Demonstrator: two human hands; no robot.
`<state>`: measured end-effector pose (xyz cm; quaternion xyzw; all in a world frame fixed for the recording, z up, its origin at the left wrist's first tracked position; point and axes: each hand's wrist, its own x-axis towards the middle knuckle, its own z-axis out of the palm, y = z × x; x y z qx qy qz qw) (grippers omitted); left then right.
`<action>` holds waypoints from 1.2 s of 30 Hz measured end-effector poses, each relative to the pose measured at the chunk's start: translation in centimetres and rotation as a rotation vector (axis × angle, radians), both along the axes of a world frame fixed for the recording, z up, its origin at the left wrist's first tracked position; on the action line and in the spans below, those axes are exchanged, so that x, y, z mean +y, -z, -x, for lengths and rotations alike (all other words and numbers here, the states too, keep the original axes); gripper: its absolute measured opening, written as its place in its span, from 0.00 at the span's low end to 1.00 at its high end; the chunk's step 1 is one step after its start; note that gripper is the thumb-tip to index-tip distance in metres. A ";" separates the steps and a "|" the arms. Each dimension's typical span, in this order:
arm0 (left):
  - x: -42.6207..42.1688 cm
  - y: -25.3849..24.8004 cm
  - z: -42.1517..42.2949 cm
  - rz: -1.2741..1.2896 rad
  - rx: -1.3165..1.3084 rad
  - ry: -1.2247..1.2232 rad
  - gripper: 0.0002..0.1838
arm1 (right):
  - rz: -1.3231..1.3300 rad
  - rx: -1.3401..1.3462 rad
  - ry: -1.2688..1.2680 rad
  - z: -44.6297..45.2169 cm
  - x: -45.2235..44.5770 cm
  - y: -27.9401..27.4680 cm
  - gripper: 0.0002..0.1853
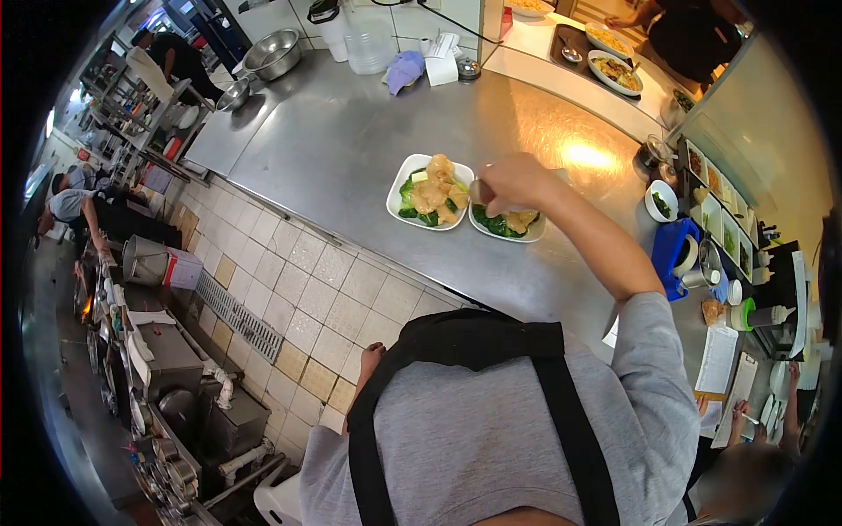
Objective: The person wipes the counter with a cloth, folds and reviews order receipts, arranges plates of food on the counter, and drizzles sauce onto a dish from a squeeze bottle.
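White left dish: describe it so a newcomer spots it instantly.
Find the long steel counter in front of the person. Near its close edge, the white left dish of sauced greens sits beside the right dish. It is fully in view, while the right hand partly hides its neighbour.

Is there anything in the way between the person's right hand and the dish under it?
Nothing visible stands in the way: the right hand is right over the right dish, hiding part of it. The left dish sits beside it, not between.
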<state>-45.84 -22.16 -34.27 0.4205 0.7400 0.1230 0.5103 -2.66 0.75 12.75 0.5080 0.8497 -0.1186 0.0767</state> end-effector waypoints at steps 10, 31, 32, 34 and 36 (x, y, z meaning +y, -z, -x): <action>-1.3 1.5 0.2 -0.003 0.018 0.016 0.19 | 0.038 0.132 0.052 -0.2 1.7 -0.3 0.29; 15.8 -26.3 -10.0 -0.853 -0.401 -0.538 0.13 | -0.861 0.415 1.212 -43.1 -9.3 -0.7 0.40; 16.4 -28.1 -11.4 -0.852 -0.408 -0.500 0.14 | -0.843 0.370 1.258 -43.3 -9.6 -0.3 0.40; 17.8 -30.8 -14.0 -0.835 -0.418 -0.447 0.17 | -0.814 0.278 1.339 -43.6 -10.0 0.1 0.39; 19.1 -32.3 -16.1 -0.795 -0.424 -0.411 0.21 | -0.813 0.215 1.318 -45.0 -10.2 1.6 0.39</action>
